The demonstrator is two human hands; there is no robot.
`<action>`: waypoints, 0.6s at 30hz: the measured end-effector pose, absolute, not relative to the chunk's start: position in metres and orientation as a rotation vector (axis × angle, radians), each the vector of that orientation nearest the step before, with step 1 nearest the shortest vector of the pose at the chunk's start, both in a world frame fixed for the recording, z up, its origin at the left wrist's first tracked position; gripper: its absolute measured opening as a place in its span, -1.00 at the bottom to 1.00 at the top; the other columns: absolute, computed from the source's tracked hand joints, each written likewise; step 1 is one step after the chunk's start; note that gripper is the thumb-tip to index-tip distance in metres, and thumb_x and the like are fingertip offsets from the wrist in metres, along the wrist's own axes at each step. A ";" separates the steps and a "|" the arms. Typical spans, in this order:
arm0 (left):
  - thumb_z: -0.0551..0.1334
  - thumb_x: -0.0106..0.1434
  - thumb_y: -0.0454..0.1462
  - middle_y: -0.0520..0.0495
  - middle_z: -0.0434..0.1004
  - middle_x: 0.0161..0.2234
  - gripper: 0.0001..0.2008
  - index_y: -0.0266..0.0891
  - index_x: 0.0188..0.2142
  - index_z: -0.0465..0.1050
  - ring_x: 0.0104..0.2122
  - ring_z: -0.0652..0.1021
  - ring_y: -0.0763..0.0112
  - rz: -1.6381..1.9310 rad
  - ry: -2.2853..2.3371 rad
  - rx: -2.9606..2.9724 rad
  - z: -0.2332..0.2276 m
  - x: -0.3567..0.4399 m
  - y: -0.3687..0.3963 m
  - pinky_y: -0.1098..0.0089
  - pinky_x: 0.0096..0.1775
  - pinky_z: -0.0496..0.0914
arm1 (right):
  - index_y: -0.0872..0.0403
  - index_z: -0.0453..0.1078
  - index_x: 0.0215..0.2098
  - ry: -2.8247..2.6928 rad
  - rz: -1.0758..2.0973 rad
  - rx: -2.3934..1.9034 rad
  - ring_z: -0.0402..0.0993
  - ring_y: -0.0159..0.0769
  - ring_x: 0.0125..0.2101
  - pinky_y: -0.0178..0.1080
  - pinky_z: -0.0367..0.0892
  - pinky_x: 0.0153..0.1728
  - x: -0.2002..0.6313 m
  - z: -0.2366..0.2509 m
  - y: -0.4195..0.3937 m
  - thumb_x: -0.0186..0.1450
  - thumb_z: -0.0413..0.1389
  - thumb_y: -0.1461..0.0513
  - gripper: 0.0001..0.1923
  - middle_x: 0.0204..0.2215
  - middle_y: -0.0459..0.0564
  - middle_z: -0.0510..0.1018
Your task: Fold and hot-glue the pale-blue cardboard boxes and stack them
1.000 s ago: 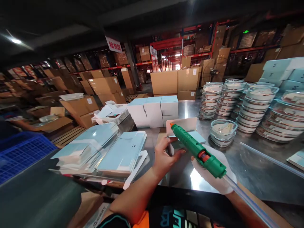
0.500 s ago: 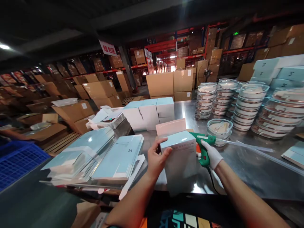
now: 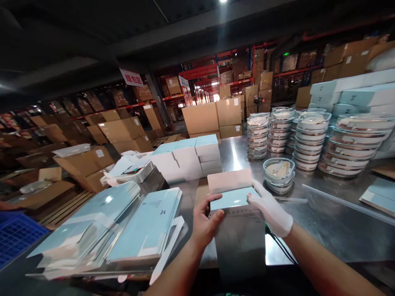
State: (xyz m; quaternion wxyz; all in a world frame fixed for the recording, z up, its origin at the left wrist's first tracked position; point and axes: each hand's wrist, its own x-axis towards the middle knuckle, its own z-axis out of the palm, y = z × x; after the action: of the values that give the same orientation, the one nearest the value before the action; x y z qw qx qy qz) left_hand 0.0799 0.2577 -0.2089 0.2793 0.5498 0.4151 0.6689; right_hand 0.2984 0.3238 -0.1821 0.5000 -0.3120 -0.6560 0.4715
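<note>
Head view, box (image 3: pixel 237 230) at table edge (image 3: pixel 324 259), both hands gripping

Beyond the hands a steel table (image 3: pixel 324 230) reflects a ceiling lamp (image 3: pixel 222 1), with red racking (image 3: pixel 200 72) and cardboard cartons (image 3: pixel 212 117) filling the dim warehouse.

The steel table (image 3: pixel 324 230) carries flat blue cartons (image 3: pixel 145 226), white boxes (image 3: pixel 188 160) and stacked lidded bowls (image 3: pixel 311 139) (many stacks).

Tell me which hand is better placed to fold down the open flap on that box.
Probably the right hand: its gloved fingers rest at the top edge beside the raised flap, while the left hand grips the box lower on its side.
</note>
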 end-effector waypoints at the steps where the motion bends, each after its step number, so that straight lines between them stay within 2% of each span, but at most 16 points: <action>1: 0.49 0.16 0.27 -0.22 0.72 -0.10 -0.35 -0.22 -0.08 0.72 -0.09 0.69 0.06 1.791 1.103 1.526 -0.211 0.081 0.257 0.24 -0.07 0.56 | 0.01 0.43 0.37 -1.627 1.125 -0.771 0.62 0.07 0.14 0.10 0.54 0.19 0.297 -0.178 0.320 0.41 0.18 -0.12 -0.32 0.15 0.15 0.67; 3: 0.47 0.21 0.25 -0.26 0.70 0.01 -0.39 -0.21 -0.10 0.71 0.03 0.69 -0.01 1.811 1.089 1.599 -0.216 0.082 0.258 0.19 0.02 0.57 | 0.02 0.47 0.34 -1.682 1.106 -0.776 0.59 0.10 0.19 0.10 0.52 0.23 0.302 -0.178 0.319 0.37 0.25 -0.13 -0.31 0.16 0.17 0.66; 5: 0.50 0.23 0.19 -0.28 0.65 0.12 -0.47 -0.20 -0.13 0.67 0.13 0.67 -0.05 1.886 1.054 1.615 -0.222 0.082 0.261 0.15 0.08 0.56 | 0.04 0.46 0.34 -1.765 1.079 -0.698 0.54 0.16 0.26 0.13 0.50 0.27 0.314 -0.188 0.323 0.27 0.37 -0.19 -0.18 0.24 0.23 0.61; 7: 0.54 0.24 0.10 -0.23 0.67 0.10 -0.54 -0.15 -0.08 0.60 0.15 0.67 -0.02 1.996 0.948 1.583 -0.227 0.082 0.264 0.12 0.13 0.56 | 0.03 0.48 0.29 -1.855 1.000 -0.609 0.46 0.19 0.35 0.15 0.46 0.31 0.326 -0.202 0.326 0.18 0.47 -0.18 -0.15 0.34 0.29 0.52; 8: 0.55 0.26 0.05 -0.19 0.70 0.04 -0.56 -0.12 -0.05 0.57 0.14 0.69 0.02 2.034 0.885 1.585 -0.229 0.081 0.265 0.12 0.13 0.56 | 0.01 0.51 0.24 -1.890 0.941 -0.566 0.43 0.17 0.38 0.15 0.43 0.33 0.331 -0.209 0.327 0.20 0.48 -0.15 -0.23 0.39 0.29 0.47; 10: 0.53 0.33 -0.04 -0.13 0.72 -0.04 -0.67 -0.09 -0.03 0.60 0.11 0.70 0.08 2.035 0.798 1.698 -0.230 0.077 0.266 0.12 0.14 0.56 | -0.03 0.56 0.18 -1.938 0.819 -0.468 0.41 0.07 0.41 0.14 0.40 0.36 0.336 -0.217 0.325 0.36 0.40 -0.02 -0.51 0.44 0.27 0.41; 12: 0.47 0.41 -0.12 -0.13 0.71 -0.02 -0.82 -0.09 -0.07 0.67 0.12 0.69 0.10 1.965 0.775 1.904 -0.227 0.070 0.265 0.12 0.15 0.56 | -0.09 0.58 0.17 -1.969 0.717 -0.350 0.47 -0.04 0.37 0.09 0.43 0.34 0.335 -0.217 0.320 0.50 0.28 0.13 -0.71 0.42 0.20 0.46; 14: 0.41 0.46 -0.17 -0.14 0.69 0.00 -0.89 -0.06 -0.07 0.71 0.16 0.67 0.11 1.896 0.777 2.059 -0.220 0.058 0.262 0.13 0.15 0.56 | -0.14 0.58 0.18 -1.989 0.601 -0.257 0.54 -0.12 0.30 0.02 0.48 0.29 0.330 -0.211 0.313 0.52 0.24 0.24 -0.71 0.32 0.12 0.58; 18: 0.38 0.48 -0.17 -0.18 0.67 0.10 -0.81 -0.02 0.05 0.68 0.21 0.63 0.08 1.620 0.816 2.387 -0.189 0.034 0.255 0.09 0.17 0.56 | -0.13 0.58 0.14 -1.975 0.343 -0.200 0.57 -0.18 0.21 -0.04 0.52 0.21 0.313 -0.193 0.301 0.52 0.20 0.31 -0.70 0.17 0.06 0.67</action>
State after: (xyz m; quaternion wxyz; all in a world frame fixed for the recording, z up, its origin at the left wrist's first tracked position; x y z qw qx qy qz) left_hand 0.0336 0.2550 -0.1890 0.0718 0.7941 0.2716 0.5389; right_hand 0.3132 0.3011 -0.1934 0.5342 -0.0841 -0.8288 0.1440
